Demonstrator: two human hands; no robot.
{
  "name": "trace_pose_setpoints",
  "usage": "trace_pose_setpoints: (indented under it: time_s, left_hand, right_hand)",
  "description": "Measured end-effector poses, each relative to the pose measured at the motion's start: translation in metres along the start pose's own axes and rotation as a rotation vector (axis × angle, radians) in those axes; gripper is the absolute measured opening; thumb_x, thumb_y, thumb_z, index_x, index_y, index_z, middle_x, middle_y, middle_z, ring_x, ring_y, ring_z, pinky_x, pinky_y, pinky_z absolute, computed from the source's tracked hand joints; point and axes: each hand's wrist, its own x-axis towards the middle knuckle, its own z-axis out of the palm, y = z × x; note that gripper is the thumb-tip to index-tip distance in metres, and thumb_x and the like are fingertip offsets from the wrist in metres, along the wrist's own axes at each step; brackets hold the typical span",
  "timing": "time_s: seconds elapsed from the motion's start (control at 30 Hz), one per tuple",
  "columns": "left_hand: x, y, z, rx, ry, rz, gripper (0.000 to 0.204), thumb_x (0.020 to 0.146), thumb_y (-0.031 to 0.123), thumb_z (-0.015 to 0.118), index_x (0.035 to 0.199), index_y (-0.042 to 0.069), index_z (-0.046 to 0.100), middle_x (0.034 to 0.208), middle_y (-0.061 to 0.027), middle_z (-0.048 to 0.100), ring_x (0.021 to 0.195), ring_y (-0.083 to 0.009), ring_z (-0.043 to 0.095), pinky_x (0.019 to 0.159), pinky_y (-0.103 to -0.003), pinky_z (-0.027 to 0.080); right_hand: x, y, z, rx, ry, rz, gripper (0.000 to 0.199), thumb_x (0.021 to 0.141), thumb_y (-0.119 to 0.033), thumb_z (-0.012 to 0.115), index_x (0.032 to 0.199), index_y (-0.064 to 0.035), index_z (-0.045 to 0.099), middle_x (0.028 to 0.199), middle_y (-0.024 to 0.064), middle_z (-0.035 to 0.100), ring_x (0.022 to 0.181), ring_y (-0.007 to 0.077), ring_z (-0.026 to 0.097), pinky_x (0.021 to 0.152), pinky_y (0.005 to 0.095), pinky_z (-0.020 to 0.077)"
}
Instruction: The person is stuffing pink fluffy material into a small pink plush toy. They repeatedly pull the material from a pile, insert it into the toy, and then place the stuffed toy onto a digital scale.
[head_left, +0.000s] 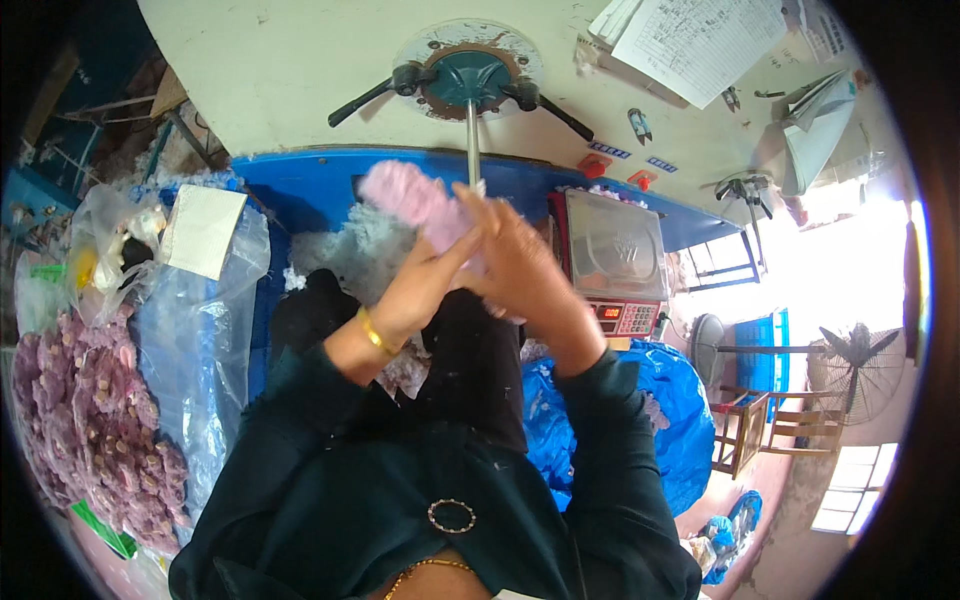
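Observation:
A pale pink fluffy plush piece [405, 195] is held up in front of my lap, just by the tip of a thin metal tube [473, 140]. My left hand [415, 285] is closed around its lower part, thumb pointing up along it. My right hand [520, 265], slightly smeared by motion, grips the plush from the other side, its fingers close to the tube's end. Whether the tube enters the plush is hidden by my fingers. The tube sticks out from a round teal fitting [468, 82] with two black handles.
White fluffy stuffing [365, 250] lies in a blue trough [300, 185]. At left are a heap of mauve plush pieces [90, 420] and clear plastic bags [205, 330]. A red digital scale [625, 317] with a clear bin [615, 245], and a blue bag [670, 430], stand at right.

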Motion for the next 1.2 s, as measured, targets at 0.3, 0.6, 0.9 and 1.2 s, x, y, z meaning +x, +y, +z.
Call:
trace_pose_setpoints:
  time_s: [0.3,0.6,0.9,1.2]
  left_hand:
    - [0.018,0.02,-0.001,0.427,0.118,0.141,0.06,0.084,0.025,0.07,0.127,0.001,0.034,0.109,-0.0092,0.055,0.087,-0.0131,0.06,0.052,-0.023,0.051]
    - [0.02,0.059,0.01,0.578,0.145,0.09,0.052,0.089,0.033,0.064,0.123,0.0,0.043,0.082,-0.0039,0.056,0.055,-0.0066,0.051,0.044,-0.02,0.04]
    - [-0.019,0.034,0.011,0.571,0.084,0.184,0.055,0.09,0.021,0.063,0.131,-0.002,0.035,0.12,-0.0157,0.052,0.11,-0.0196,0.052,0.094,-0.032,0.041]
    - [0.011,0.003,-0.01,0.844,0.023,0.369,0.064,0.086,0.02,0.068,0.132,-0.003,0.029,0.124,-0.0165,0.05,0.115,-0.024,0.05,0.097,-0.033,0.039]
  right_hand:
    - [0.021,0.024,0.013,0.435,0.216,0.058,0.084,0.06,-0.007,0.074,0.136,-0.0055,0.039,0.127,0.022,0.052,0.118,0.0367,0.051,0.098,0.0401,0.0412]
    - [0.041,0.021,0.027,1.037,0.335,0.346,0.063,0.072,-0.016,0.076,0.125,0.0005,0.046,0.107,0.0136,0.063,0.096,0.0195,0.061,0.083,0.0316,0.0497]
    - [0.0,-0.007,0.025,0.758,0.307,0.296,0.081,0.063,-0.013,0.083,0.131,0.0013,0.04,0.117,0.0159,0.058,0.107,0.0218,0.057,0.091,0.0327,0.0455]
    - [0.0,0.016,0.034,0.222,0.415,-0.034,0.066,0.072,-0.006,0.068,0.132,-0.0047,0.04,0.111,0.0217,0.055,0.103,0.0405,0.055,0.089,0.0422,0.0465]
